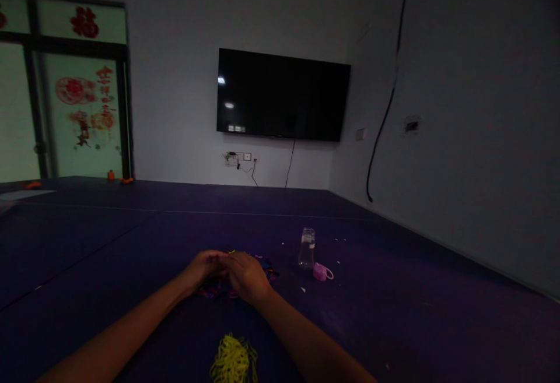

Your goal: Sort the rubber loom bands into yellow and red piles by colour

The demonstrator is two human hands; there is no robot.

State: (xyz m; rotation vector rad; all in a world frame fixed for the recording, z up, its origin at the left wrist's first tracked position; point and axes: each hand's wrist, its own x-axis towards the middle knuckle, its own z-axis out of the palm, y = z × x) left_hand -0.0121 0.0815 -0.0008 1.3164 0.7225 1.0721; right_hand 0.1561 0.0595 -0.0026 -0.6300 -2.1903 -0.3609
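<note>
Over a small heap of multicoloured strands on the dark blue surface, my two hands meet. My left hand is closed, its fingertips tucked against the other hand. My right hand is curled too, back up, its fingers reaching across to the left fingertips. Whatever lies between the fingers is hidden and dim. Pink, blue and yellow bits of the heap show around both hands. Nearer to me, between my forearms, lies a tangled bunch of yellow string.
Right of the heap stands a clear bottle, with a pink looped cap beside it. Small white scraps are scattered nearby. A television hangs on the far wall; a dark cable runs down the right wall.
</note>
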